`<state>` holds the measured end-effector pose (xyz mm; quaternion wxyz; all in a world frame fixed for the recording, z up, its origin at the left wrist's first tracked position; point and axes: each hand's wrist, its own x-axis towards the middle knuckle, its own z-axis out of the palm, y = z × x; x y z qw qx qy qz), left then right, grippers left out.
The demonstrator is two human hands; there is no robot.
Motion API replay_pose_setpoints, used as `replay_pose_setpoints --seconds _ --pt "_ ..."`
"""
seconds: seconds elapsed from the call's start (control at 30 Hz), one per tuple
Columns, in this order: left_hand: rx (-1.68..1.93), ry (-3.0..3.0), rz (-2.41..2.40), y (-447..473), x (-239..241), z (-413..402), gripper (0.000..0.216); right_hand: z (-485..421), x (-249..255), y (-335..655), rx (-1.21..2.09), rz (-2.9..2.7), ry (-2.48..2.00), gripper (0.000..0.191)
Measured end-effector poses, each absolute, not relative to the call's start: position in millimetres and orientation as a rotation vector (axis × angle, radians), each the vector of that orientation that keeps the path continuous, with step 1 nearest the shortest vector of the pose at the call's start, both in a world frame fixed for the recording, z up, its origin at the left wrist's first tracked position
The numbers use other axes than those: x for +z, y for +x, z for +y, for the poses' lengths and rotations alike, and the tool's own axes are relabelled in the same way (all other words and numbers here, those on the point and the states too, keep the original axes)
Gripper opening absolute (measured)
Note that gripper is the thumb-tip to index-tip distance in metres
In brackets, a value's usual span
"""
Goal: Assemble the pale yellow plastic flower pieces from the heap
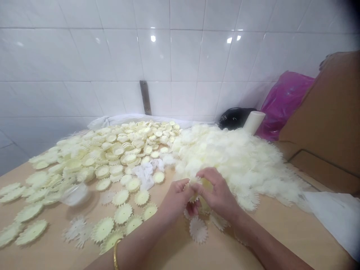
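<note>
Both my hands meet over the front middle of the table, pinching one pale yellow disc [194, 183] with a toothed edge. My left hand [177, 198] grips its left side, thumb in front. The fingers of my right hand [216, 191] close on its upper right side. Thin whitish toothed pieces [198, 229] lie on the table just below my hands. To the left, several yellow toothed discs [123, 213] with small centre holes lie flat. My fingers hide part of the held disc.
A large heap of yellow discs [123, 146] covers the table's back left. Fluffy whitish toothed pieces [225, 153] pile up on the right. A clear tub [75, 195] stands at left. Behind are a white roll [254, 122], a purple bag [284, 97] and a cardboard box [326, 123].
</note>
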<state>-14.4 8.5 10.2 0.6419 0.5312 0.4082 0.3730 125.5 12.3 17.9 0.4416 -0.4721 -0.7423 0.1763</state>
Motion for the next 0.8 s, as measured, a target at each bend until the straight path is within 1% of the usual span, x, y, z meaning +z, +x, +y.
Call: replay_pose_setpoints --seconds 0.13,0.3,0.4,0.6,0.7,0.8 --pt "0.779 1.272 0.941 -15.0 10.9 6.5 0.036 13.4 19.2 128.6 0.634 -1.783 -1.185 0.017" --pt "0.779 1.218 0.958 -15.5 6.2 7.3 0.035 14.7 23.6 131.7 0.857 -1.713 -1.095 0.022" --pt "0.795 1.188 0.95 -15.4 6.8 7.9 0.034 14.7 22.6 129.9 0.795 -1.733 -1.108 0.024" --pt "0.846 1.087 0.858 -14.6 16.4 7.5 0.033 14.7 16.5 126.2 0.426 -1.848 -1.181 0.03" --pt "0.859 1.106 0.878 -14.7 15.6 7.7 0.034 14.2 18.1 126.4 0.446 -1.851 -1.18 0.032" --pt "0.864 1.187 0.914 -15.1 12.2 7.5 0.035 13.2 22.2 126.8 0.571 -1.859 -1.153 0.02"
